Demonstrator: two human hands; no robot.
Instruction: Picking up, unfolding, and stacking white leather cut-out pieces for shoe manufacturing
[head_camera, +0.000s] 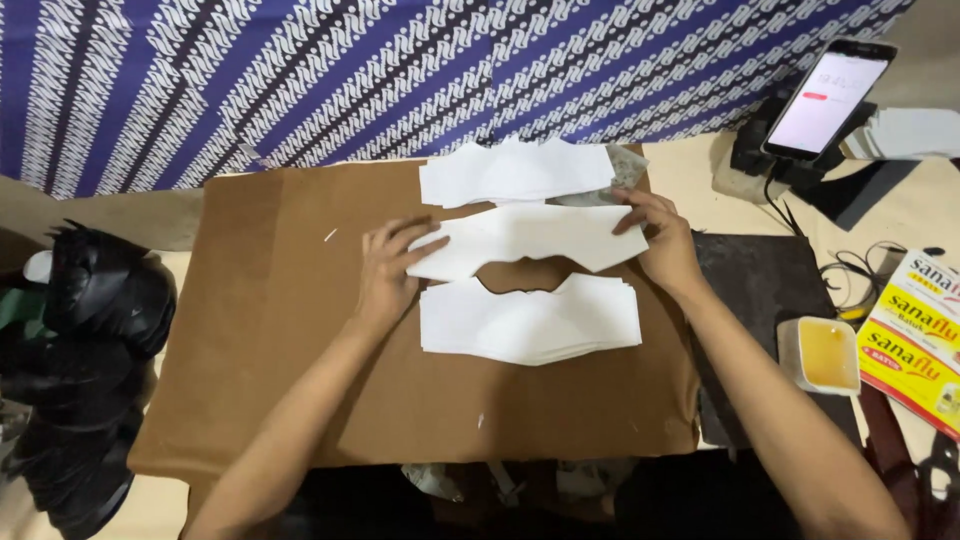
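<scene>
phone (828, 100) on stand, yellow glue tub (822, 354), batik cloth (400, 70), black shoes (95, 330).

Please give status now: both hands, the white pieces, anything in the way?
Left hand and right hand each grip one end of the middle white piece. White stacks above and below, on brown board. Nothing in the way.
</scene>
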